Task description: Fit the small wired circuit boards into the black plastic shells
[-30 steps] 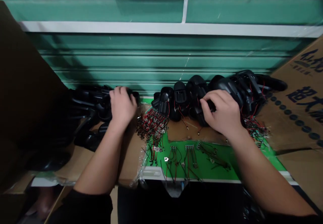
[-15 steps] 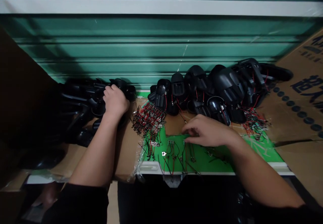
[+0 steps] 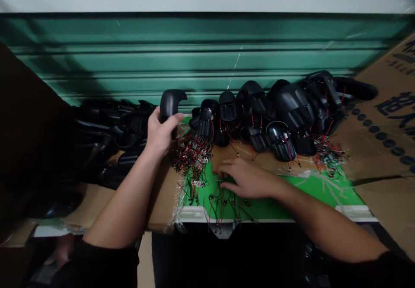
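My left hand (image 3: 158,134) grips a curved black plastic housing (image 3: 170,102), raised upright at the left end of the green board (image 3: 279,210). My right hand (image 3: 248,179) is low over the board, palm down, with thumb and fingers curved and slightly apart. Its fingertips are beside a small part with thin wires (image 3: 219,182); whether they touch it I cannot tell. More small parts with red and black wires (image 3: 223,202) lie spread below the fingers. A dense bundle of wired parts (image 3: 191,152) sits between my hands.
Black housings, some with red wires, stand in a row (image 3: 253,100) along the back. More dark housings (image 3: 106,128) are heaped at left. A cardboard box (image 3: 385,119) flanks the right side. Another wire bundle (image 3: 327,154) lies near it. Behind is a green ribbed wall (image 3: 194,63).
My left hand has come away from the left heap toward the right, now with a black housing in it. My right hand has shifted left over the small wired parts.
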Available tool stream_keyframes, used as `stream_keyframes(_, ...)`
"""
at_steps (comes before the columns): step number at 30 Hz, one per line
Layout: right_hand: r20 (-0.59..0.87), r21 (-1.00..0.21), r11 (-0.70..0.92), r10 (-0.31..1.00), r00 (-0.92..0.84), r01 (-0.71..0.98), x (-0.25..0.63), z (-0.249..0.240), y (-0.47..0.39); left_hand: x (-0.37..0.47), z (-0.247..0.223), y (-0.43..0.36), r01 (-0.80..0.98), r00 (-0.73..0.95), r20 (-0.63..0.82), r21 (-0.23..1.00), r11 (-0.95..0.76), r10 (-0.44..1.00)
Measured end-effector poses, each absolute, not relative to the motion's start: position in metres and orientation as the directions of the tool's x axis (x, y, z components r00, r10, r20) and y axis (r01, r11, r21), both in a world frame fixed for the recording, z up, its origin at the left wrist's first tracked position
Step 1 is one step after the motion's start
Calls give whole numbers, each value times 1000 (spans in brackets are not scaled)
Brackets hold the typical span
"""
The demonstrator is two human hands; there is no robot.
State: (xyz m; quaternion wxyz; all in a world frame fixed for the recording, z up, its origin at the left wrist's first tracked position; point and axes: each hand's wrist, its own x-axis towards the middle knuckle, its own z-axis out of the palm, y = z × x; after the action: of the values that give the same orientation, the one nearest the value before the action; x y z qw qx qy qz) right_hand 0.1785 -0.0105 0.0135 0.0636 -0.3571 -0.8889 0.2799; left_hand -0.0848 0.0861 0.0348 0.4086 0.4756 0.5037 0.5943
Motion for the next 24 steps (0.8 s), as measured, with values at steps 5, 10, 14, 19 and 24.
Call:
stream_keyframes(5, -109, -725, 468, 647, -755, 505, 187, 26, -7, -50, 38, 58, -370, 35, 48, 928, -32, 998)
stream_keyframes(10, -102, -984, 15, 763, -638, 176, 201, 31, 2, -35, 28, 46, -449, 280, -64, 873, 190, 958)
stream_keyframes(14, -82, -996, -83, 903, -422, 15, 203, 27, 11, -23, 14, 39, -340, 311, -147, 905, 254, 939)
stream_keyframes(19, -28, -999, -36, 977, -212, -30, 195, 21, 18, -20, 5, 36, -213, 303, -49, 970, 118, 952)
stream_keyframes(24, -22, -1000, -25, 988, -151, -18, 189, 17, 16, -22, 12, 35, -29, 390, 59, 998, -52, 919)
